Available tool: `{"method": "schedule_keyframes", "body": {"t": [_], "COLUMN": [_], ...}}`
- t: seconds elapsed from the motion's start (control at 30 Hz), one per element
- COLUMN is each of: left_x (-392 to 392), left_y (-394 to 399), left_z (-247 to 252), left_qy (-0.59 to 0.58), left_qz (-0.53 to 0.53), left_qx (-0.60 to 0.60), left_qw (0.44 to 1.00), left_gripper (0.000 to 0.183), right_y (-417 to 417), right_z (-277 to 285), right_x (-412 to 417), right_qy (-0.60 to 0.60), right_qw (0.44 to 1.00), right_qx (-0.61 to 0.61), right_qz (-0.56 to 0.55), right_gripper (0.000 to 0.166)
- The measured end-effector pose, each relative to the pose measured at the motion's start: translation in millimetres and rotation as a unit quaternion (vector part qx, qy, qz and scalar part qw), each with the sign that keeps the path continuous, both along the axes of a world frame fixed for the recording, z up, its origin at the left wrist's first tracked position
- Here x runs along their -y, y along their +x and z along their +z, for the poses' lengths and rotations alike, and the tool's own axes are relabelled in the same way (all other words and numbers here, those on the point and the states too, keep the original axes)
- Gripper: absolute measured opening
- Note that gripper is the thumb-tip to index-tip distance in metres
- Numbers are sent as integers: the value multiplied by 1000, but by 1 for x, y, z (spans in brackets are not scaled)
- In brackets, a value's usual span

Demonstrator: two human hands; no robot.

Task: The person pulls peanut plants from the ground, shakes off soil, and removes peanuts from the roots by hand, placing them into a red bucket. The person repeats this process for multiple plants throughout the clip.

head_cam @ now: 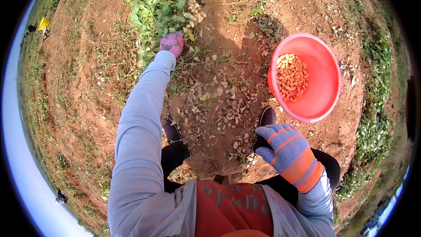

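My left hand (171, 43), in a pink floral glove, reaches out to the near end of a heap of pulled peanut plants (154, 10). Its fingers are partly hidden among the stems, so whether it grips any is unclear. Pale peanut pods (194, 11) line the right side of the heap. My right hand (286, 153), in a blue-grey and orange striped knit glove, is held over my right knee with thumb and fingers apart, and nothing shows in it. Just beyond it stands a red plastic bucket (324, 82), with loose peanuts (292, 75) lying in its bottom.
Dry leaves and stalks (227, 102) litter the reddish soil between my shoes. Green plants (375, 118) grow in a row at the right. Far left, a yellow object (43, 23) stands in the field. Part of a low seat (227, 177) shows beneath me.
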State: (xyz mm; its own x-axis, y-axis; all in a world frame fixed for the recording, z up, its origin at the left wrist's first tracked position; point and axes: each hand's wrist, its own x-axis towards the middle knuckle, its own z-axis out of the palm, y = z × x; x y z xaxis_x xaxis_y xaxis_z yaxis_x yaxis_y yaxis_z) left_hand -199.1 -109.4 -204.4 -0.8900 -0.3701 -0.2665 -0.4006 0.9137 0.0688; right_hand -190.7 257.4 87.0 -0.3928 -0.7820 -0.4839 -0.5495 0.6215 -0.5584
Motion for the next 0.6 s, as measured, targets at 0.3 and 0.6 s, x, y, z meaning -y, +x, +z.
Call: {"method": "schedule_keyframes", "body": {"t": [0.3,0.6], "left_x": [-117,-229], "left_y": [125,231], "left_z": [69,109], "left_qy": [-17,59], "left_qz": [-113,-90], "left_qx": [-62,101], "left_qw": [992,989], "left_gripper": [16,40], "right_y": [1,15], "right_z": [-5,9], "right_x": [-1,-24], "right_qy": [-56,-75], "right_qw": [989,990], "right_qx": [-120,-102], "right_qz": [66,56], "right_gripper": [30,33]}}
